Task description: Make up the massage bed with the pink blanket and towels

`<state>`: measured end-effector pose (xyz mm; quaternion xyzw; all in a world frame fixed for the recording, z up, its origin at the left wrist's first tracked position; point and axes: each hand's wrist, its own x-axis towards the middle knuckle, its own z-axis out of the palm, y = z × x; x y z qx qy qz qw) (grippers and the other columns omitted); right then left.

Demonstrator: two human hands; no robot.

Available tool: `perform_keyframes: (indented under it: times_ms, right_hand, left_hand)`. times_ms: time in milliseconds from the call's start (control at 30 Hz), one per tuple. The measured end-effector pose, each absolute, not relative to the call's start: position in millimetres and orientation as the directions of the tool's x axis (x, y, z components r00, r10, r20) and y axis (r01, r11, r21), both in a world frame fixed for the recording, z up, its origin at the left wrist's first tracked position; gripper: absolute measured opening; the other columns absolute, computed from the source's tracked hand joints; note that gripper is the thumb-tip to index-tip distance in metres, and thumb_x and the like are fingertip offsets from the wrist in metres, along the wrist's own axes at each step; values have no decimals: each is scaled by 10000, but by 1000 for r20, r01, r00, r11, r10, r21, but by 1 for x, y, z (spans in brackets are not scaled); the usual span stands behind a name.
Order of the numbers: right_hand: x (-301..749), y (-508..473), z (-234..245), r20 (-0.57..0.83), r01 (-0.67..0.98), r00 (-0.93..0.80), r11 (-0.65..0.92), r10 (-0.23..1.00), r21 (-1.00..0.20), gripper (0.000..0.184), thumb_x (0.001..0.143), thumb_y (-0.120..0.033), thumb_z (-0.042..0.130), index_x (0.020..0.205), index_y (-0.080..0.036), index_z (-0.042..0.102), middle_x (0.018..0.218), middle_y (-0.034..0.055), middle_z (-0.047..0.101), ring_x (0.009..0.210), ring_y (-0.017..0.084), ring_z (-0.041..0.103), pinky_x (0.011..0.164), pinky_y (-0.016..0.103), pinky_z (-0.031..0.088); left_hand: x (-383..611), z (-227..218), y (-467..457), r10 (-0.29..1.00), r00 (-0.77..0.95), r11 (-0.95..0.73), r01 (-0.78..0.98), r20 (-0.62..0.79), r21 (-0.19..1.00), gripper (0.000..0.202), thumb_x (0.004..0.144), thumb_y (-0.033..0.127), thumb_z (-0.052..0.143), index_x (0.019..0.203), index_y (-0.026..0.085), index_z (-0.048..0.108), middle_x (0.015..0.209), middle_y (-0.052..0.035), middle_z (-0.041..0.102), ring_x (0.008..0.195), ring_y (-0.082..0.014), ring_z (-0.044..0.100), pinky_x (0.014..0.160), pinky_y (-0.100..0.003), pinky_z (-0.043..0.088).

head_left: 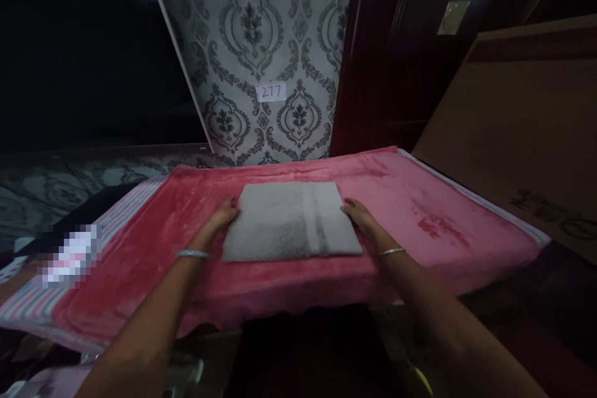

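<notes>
A folded grey towel (275, 217) with a paler stripe (312, 217) towards its right side lies flat on a pink plush blanket (429, 180). My left hand (226, 211) is at the towel's upper left edge, its fingers closed on the border. On the opposite side my right hand (358, 212) pinches the right edge at about the same height. Both thumbs point inward over the towel, and the undersides of the fingers are partly hidden. A bracelet shows on each wrist.
Striped cloth (125, 211) shows under the blanket at the left. Behind stands a patterned wall (298, 56) with a paper label (271, 92) reading 277. A large dark screen (93, 62) is at the left, a cardboard box (522, 118) at the right.
</notes>
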<state>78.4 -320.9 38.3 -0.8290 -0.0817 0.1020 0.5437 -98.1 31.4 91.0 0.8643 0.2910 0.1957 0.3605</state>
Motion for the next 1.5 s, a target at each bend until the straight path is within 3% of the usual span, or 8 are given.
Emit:
perform_keyframes:
  times_ms: [167,300,533,833,1067,1233,1333,1500]
  right_hand:
    - [91,-297,54,112,231,962,-526,249,-819,720,826,-202,607,1514,-68,445,1457,221,560,1371,319,500,1143,459,397]
    - [91,-250,73,329,503,863,-716,384,-485,628,1003,-376,416,1570,-107,389,1635,189,347,1524,335,268,1210,534,267]
    - [66,-230,22,184,532,846,-807,500,-256,593,1052,-444,334,1580,-182,401,1660,116,324,1536,306,249,1226,556,188]
    - [69,-234,17,201,539,841,-809,502,-236,587,1056,-439,315,1577,-185,406,1652,128,338,1528,301,268,1213,552,209]
    - [68,-235,16,223,553,832,-794,509,-252,576,1050,-436,336,1558,-184,436,1639,134,364,1509,323,296,1199,571,228]
    - [66,-236,21,165,538,843,-802,512,-258,590,1056,-425,328,1586,-173,390,1661,119,320,1535,312,247,1219,556,210]
    - [64,-228,35,86,486,871,-828,483,-278,597,1061,-429,300,1598,-177,367,1670,120,296,1546,319,222,1216,583,208]
    - [61,-188,65,133,590,805,-756,578,-284,567,1059,-389,289,1602,-245,365,1694,77,241,1565,300,164,1218,610,174]
  left_hand:
    - [-54,104,17,522,825,-747,322,214,582,554,789,284,647,1321,136,607,1510,-195,523,1467,-334,408,1204,-447,339]
    - [-20,102,-13,417,872,-849,272,257,453,589,911,352,541,1462,147,511,1618,-165,396,1542,-300,274,1273,-480,184]
    - [-24,46,-38,383,919,-924,380,96,49,641,1017,462,293,1564,142,390,1643,-188,335,1552,-317,245,1256,-600,143]
    - [-29,49,-27,472,873,-882,470,120,47,709,996,574,296,1545,146,432,1630,-205,353,1541,-331,269,1253,-559,190]
    - [-58,48,9,573,820,-809,565,2,164,687,1007,518,248,1600,179,323,1696,-136,204,1543,-356,254,1220,-605,267]
    - [-74,60,16,587,809,-798,585,-33,146,647,1004,460,311,1574,163,384,1658,-151,312,1491,-369,364,1188,-563,359]
    - [-64,75,10,578,816,-810,574,5,118,612,989,449,370,1507,146,489,1665,-181,278,1506,-427,308,1192,-648,297]
    - [-22,95,-13,393,917,-917,386,64,98,578,1012,382,342,1560,213,409,1680,-101,278,1567,-302,199,1274,-575,139]
